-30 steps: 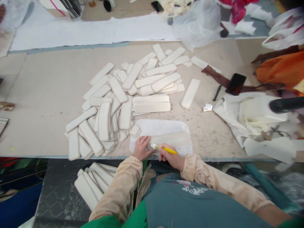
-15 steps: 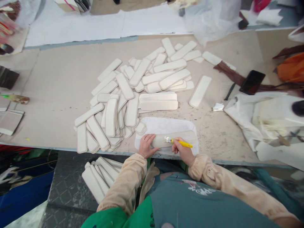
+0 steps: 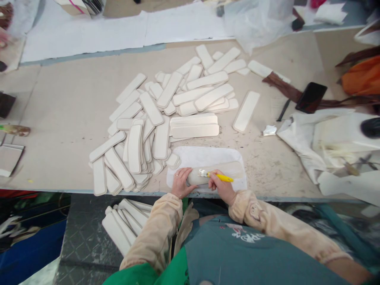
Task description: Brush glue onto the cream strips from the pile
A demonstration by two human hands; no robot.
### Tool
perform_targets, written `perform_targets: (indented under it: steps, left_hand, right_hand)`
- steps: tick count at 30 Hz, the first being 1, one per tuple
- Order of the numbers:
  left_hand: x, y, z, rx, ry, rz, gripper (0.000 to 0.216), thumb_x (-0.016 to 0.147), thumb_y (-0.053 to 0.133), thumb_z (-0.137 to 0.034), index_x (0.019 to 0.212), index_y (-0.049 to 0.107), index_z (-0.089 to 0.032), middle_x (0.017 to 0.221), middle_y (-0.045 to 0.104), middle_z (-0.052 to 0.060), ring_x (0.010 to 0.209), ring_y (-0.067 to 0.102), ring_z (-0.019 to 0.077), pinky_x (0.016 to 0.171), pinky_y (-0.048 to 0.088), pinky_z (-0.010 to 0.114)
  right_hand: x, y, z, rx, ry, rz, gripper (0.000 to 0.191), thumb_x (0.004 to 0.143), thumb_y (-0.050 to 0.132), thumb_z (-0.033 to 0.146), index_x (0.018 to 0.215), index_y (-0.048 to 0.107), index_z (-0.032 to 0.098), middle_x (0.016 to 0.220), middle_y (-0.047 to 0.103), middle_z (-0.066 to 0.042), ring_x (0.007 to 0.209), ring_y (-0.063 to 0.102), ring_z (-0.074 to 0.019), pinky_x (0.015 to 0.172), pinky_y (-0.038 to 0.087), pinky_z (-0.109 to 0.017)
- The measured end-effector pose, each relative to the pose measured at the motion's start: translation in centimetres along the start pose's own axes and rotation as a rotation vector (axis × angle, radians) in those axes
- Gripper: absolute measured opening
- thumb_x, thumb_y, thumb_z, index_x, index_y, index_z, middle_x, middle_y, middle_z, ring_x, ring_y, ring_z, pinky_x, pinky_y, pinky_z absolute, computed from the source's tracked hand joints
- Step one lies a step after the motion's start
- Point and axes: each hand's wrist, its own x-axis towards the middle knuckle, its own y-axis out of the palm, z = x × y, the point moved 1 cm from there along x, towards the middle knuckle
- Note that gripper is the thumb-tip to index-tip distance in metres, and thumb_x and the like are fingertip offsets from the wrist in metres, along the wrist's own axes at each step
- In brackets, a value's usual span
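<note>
A beige rounded strip (image 3: 194, 177) lies lengthwise on a white sheet (image 3: 208, 153) at the table's near edge. My left hand (image 3: 181, 183) rests at the strip's left end, thumb apart from the fingers, steadying it. In my right hand (image 3: 221, 187) is a small brush (image 3: 225, 178) with a yellow handle. Its whitish, coated bristles touch the strip's upper face near the left end. The right fingers wrap round the handle and hide part of the strip's lower edge.
Many loose pale strips (image 3: 168, 90) are heaped beyond and to the left of the sheet. More strips (image 3: 120, 225) lie on a dark surface below the table edge. A phone (image 3: 311, 97), a white container (image 3: 344, 136) and brown material (image 3: 282, 87) lie to the right.
The brush and my right hand have moved left along the strip, closer to my left hand. My left hand stays at the strip's end. The whole view has shifted slightly.
</note>
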Motion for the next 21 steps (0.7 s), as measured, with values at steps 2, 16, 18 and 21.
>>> perform_targets:
  steps: [2,16,18,21]
  left_hand:
    - [0.0,0.0,0.0,0.000,0.003,-0.002,0.076,0.064,0.067,-0.058,0.124,0.047,-0.016,0.124,0.054,0.013,0.116,0.047,0.0280,0.101,0.033,0.045]
    - [0.3,0.0,0.3,0.030,0.037,-0.011,0.072,0.066,0.067,-0.055,0.126,0.046,-0.019,0.123,0.056,0.013,0.115,0.049,0.0294,0.099,0.035,0.047]
    - [0.2,0.1,0.3,0.040,0.047,-0.017,0.073,0.066,0.067,-0.055,0.126,0.047,-0.019,0.123,0.055,0.013,0.115,0.048,0.0302,0.099,0.035,0.048]
    - [0.2,0.2,0.4,0.052,0.063,-0.033,0.073,0.066,0.067,-0.055,0.126,0.046,-0.018,0.123,0.055,0.014,0.115,0.048,0.0302,0.099,0.035,0.048]
  right_hand:
    - [-0.7,-1.0,0.5,0.020,-0.002,-0.046,0.028,0.087,0.042,0.049,0.081,0.045,0.022,0.052,0.052,0.006,0.043,0.045,-0.0103,0.047,0.038,-0.023]
    - [-0.8,-2.8,-0.6,-0.032,-0.003,-0.069,0.027,0.086,0.041,0.048,0.079,0.047,0.023,0.053,0.053,0.006,0.045,0.047,-0.0111,0.048,0.041,-0.023]
    - [-1.6,-6.0,-0.5,-0.084,-0.021,-0.172,0.029,0.086,0.041,0.049,0.079,0.048,0.022,0.052,0.051,0.006,0.045,0.047,-0.0113,0.048,0.042,-0.023]
    - [-3.1,-9.8,0.1,-0.204,-0.054,-0.319,0.029,0.087,0.042,0.050,0.081,0.049,0.022,0.053,0.051,0.005,0.046,0.048,-0.0117,0.049,0.042,-0.023]
